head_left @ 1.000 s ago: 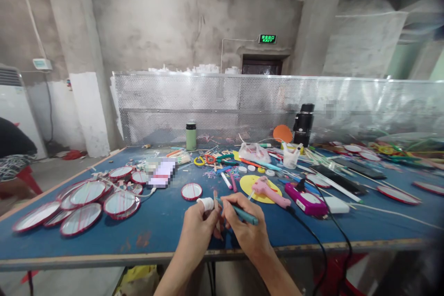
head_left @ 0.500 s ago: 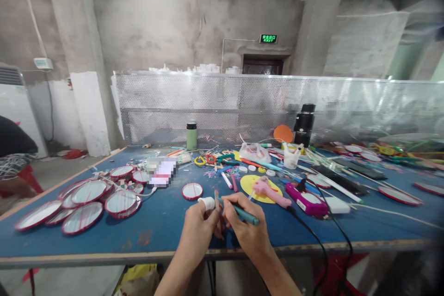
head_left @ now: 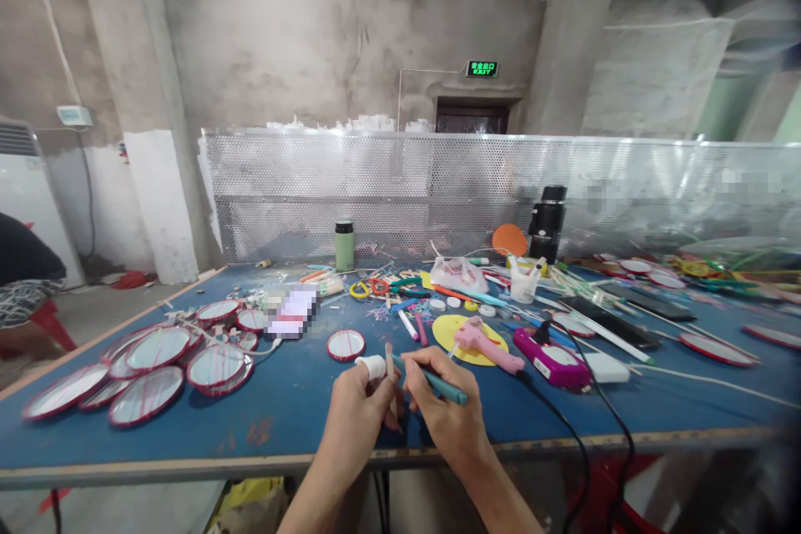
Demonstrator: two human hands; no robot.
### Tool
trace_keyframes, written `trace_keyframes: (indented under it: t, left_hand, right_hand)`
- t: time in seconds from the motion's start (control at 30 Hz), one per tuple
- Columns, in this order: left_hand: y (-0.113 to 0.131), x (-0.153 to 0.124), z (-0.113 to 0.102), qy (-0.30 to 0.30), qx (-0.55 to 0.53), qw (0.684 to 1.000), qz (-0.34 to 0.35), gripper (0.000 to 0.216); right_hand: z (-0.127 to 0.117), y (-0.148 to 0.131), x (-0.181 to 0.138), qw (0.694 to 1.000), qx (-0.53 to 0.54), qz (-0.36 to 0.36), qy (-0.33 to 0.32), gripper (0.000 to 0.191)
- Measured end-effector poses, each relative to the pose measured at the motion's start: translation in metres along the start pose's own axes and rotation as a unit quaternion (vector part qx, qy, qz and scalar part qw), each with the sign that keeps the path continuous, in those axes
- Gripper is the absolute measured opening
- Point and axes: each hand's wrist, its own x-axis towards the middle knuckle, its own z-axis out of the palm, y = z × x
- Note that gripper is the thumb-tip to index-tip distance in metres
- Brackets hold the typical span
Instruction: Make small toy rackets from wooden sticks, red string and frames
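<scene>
My left hand (head_left: pixel 359 410) is closed around a flat wooden craft stick (head_left: pixel 389 363), whose rounded top end points up. White tape or bandage (head_left: pixel 374 366) wraps one of that hand's fingers. In my right hand (head_left: pixel 451 409) is a teal marker (head_left: pixel 443 386), gripped like a pen with its tip turned toward the stick. Whether the tip touches the wood I cannot tell. Just beyond my hands lie a round red-rimmed disc (head_left: pixel 345 345) and a pink glue gun (head_left: pixel 485 345), which rests on a yellow disc (head_left: pixel 445 335).
Red-rimmed discs (head_left: pixel 147 395) are piled at the left, beside a phone (head_left: pixel 293 313) on a cable. A green bottle (head_left: pixel 344 247) and a black flask (head_left: pixel 548 225) stand at the back. Right of me sits a purple power strip (head_left: pixel 551 360). Another person (head_left: pixel 28 254) is at far left.
The view has shifted very slightly. The wooden stick has turned a little in my left hand, and both hands keep their holds in nearly the same place.
</scene>
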Motion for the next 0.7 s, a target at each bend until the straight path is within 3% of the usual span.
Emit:
trace_keyframes:
  t: [0.7]
  left_hand:
    - [-0.0059,0.0006,0.0,-0.005,0.011,1.0,0.018,0.039]
  right_hand:
    - [0.0012,0.0018,-0.0003,1.0,-0.013,-0.013,-0.017,0.02]
